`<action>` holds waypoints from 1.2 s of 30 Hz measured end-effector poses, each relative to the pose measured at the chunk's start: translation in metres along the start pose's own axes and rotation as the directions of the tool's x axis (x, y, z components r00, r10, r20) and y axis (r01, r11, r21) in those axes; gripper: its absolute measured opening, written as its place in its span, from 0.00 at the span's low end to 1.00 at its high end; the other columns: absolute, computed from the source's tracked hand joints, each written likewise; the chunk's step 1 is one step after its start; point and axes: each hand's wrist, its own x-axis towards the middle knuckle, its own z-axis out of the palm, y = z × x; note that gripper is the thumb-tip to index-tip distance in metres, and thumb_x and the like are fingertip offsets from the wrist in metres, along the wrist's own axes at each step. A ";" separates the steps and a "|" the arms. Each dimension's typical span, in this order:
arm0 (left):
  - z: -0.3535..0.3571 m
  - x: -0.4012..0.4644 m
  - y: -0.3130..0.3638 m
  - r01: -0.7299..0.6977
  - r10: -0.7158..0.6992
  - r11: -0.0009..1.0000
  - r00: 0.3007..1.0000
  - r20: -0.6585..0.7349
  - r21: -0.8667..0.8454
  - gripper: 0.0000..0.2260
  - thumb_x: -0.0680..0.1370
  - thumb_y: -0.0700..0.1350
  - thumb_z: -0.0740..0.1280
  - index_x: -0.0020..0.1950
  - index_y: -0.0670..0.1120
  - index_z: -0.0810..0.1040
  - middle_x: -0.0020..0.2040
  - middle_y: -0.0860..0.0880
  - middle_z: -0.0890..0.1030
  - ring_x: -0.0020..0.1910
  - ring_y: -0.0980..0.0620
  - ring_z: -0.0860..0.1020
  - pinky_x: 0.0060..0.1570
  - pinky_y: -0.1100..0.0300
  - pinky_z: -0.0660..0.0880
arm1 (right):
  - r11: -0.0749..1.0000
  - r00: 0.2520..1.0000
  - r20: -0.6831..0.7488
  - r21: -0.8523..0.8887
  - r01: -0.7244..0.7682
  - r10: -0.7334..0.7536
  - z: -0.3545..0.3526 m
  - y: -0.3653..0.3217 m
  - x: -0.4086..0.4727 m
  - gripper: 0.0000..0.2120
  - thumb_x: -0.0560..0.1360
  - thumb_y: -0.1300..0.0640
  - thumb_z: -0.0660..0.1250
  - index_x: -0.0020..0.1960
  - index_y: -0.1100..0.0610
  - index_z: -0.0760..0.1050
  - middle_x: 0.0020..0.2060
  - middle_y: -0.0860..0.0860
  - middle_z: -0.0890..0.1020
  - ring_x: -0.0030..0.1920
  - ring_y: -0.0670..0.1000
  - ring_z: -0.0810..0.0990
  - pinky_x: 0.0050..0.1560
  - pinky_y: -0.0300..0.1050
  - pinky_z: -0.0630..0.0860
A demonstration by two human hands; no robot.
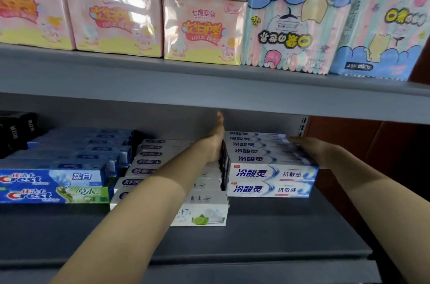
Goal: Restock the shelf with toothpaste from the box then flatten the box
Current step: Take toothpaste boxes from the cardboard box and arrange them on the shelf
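A two-high block of blue-and-white toothpaste cartons [271, 162] is being squared up at the right end of the lower shelf [267, 235]. The left hand [215, 141] is being pressed flat against the block's left end, fingers straight and reaching toward the back, thumb raised. The right hand [313, 150] is being laid flat along the right end, fingers straight; nothing is being gripped by either. The cartons' long axis is lying left to right across the shelf, so the block is being held between the two palms, both about equally close. Any push inward or back would seemingly be made along that gap. White cartons [153, 162] are lying just beside, left of the left wrist. The supply box is not being shown.
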 end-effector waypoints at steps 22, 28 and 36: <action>0.011 -0.007 0.006 -0.011 0.008 0.999 0.998 0.061 0.047 0.28 0.79 0.65 0.47 0.54 0.44 0.75 0.49 0.45 0.80 0.42 0.49 0.77 0.42 0.57 0.73 | 0.998 0.986 0.166 0.057 0.016 -0.025 -0.001 0.004 -0.007 0.20 0.78 0.49 0.62 0.49 0.68 0.71 0.27 0.58 0.81 0.25 0.55 0.80 0.28 0.44 0.79; 0.007 -0.027 -0.009 -0.089 0.088 0.985 0.996 0.013 0.145 0.09 0.82 0.44 0.56 0.47 0.45 0.74 0.44 0.46 0.79 0.43 0.50 0.76 0.50 0.56 0.73 | 0.926 0.962 0.186 0.357 0.122 -0.199 -0.014 0.025 -0.011 0.15 0.80 0.51 0.58 0.51 0.62 0.75 0.37 0.57 0.85 0.33 0.52 0.84 0.32 0.43 0.81; 0.028 -0.034 -0.015 -0.075 0.088 0.985 0.993 -0.080 0.156 0.09 0.80 0.32 0.54 0.46 0.43 0.70 0.40 0.44 0.77 0.36 0.49 0.76 0.39 0.55 0.76 | 0.916 0.977 0.081 0.370 0.154 -0.197 0.005 0.038 -0.032 0.04 0.77 0.65 0.62 0.44 0.65 0.74 0.26 0.55 0.83 0.25 0.52 0.81 0.27 0.45 0.80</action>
